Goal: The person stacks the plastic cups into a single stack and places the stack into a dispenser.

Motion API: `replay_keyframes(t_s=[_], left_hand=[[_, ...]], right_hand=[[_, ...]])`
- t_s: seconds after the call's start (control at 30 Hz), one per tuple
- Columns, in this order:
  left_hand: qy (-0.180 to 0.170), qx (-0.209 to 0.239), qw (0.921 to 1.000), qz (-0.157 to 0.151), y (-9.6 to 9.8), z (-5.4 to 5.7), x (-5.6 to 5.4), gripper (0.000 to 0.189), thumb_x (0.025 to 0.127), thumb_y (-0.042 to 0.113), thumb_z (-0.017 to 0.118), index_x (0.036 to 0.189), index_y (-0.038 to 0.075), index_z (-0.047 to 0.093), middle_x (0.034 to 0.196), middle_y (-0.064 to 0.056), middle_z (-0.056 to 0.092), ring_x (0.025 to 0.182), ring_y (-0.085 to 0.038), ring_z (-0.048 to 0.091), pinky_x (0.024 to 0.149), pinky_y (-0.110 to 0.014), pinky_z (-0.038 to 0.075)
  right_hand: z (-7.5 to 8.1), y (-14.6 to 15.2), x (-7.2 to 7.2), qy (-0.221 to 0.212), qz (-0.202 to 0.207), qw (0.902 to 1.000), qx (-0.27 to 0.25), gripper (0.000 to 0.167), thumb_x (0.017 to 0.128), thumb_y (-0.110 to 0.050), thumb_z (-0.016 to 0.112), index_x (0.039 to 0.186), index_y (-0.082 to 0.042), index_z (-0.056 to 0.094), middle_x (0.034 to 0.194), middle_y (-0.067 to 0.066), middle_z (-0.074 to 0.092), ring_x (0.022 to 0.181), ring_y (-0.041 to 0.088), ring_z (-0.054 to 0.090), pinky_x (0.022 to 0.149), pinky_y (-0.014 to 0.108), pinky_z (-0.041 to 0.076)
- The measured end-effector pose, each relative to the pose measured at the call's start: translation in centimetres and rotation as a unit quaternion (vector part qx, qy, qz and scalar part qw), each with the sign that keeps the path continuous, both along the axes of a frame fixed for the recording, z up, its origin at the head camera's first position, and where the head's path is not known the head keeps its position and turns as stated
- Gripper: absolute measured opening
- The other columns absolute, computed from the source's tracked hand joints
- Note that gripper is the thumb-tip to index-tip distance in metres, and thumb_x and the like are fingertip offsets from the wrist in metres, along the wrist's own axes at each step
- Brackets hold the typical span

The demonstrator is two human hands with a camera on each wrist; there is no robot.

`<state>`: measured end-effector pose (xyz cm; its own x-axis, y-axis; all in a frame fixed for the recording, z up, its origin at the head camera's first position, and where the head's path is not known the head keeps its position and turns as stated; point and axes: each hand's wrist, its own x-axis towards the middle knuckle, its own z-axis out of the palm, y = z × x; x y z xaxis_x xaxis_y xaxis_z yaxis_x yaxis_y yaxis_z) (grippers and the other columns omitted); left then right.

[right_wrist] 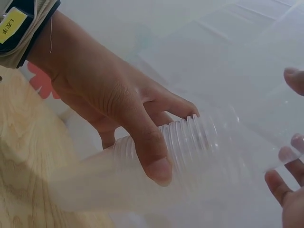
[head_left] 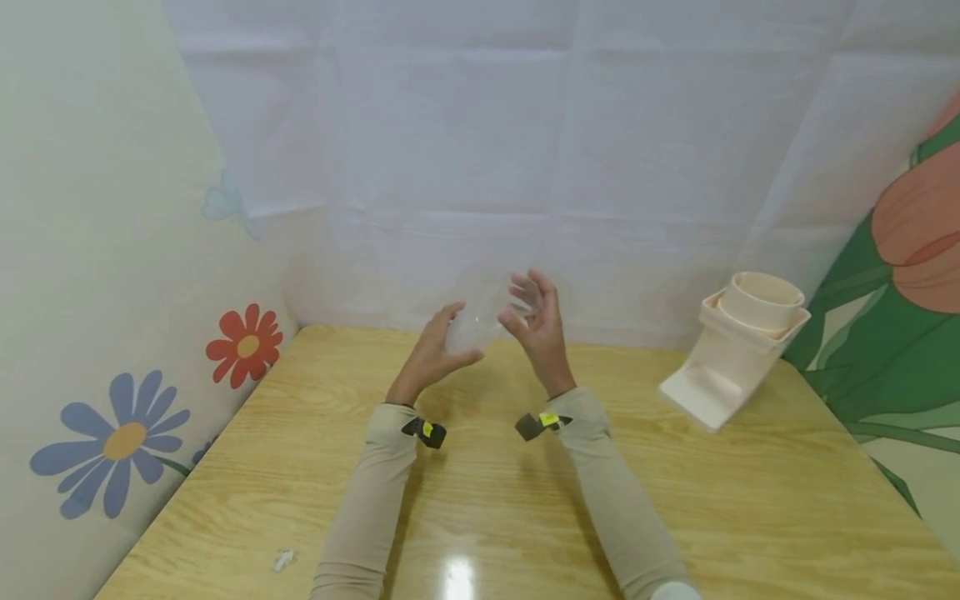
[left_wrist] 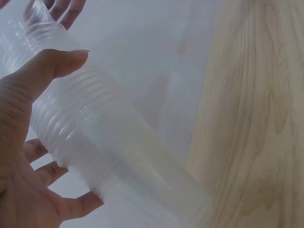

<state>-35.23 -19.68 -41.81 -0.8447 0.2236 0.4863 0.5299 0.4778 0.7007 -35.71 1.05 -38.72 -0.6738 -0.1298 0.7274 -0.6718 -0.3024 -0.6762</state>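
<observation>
My left hand [head_left: 435, 346] grips a tilted stack of clear plastic cups [left_wrist: 99, 114] above the far part of the table. In the right wrist view its thumb lies across the ribbed rims, with fingers round the other side. At the rim end of the stack is my right hand [head_left: 542, 333], its thumb and fingers curved round a clear plastic cup [right_wrist: 261, 137]. Some of those fingertips show through the clear plastic. How far this cup stands out from the stack is hard to see.
On the wooden table [head_left: 480, 475], a cream plastic stand [head_left: 723, 354] with a round tube on top is at the back right. A small white scrap [head_left: 283, 560] lies front left. Behind the table hangs a white sheet [head_left: 450, 125]; flower-painted walls flank it.
</observation>
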Motion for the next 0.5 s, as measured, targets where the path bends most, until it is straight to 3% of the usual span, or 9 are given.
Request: replay_keyframes(t_s=[0.33,0.5], left_hand=[[0.007,-0.002,1.0000,-0.006,0.0,0.1,0.2,0.091,0.079,0.020,0.085,0.152,0.001,0.034,0.145,-0.031,0.043,0.129,-0.045,0.044,0.103,-0.060,0.039],[0.020,-0.008,0.9998,-0.005,0.0,-0.1,0.1,0.089,0.078,0.021,0.084,0.150,0.000,0.035,0.144,-0.032,0.043,0.129,-0.047,0.044,0.102,-0.060,0.039]], right_hand=[[-0.1,-0.2,0.1,-0.017,-0.019,0.9985,0.048,0.074,0.090,0.018,0.060,0.152,0.003,0.023,0.150,0.027,0.039,0.136,0.042,0.039,0.109,0.061,0.030],[0.8,-0.3,1.3,-0.027,-0.027,0.9969,0.069,0.073,0.089,0.017,0.061,0.151,0.008,0.023,0.149,0.033,0.037,0.136,0.048,0.036,0.108,0.064,0.028]])
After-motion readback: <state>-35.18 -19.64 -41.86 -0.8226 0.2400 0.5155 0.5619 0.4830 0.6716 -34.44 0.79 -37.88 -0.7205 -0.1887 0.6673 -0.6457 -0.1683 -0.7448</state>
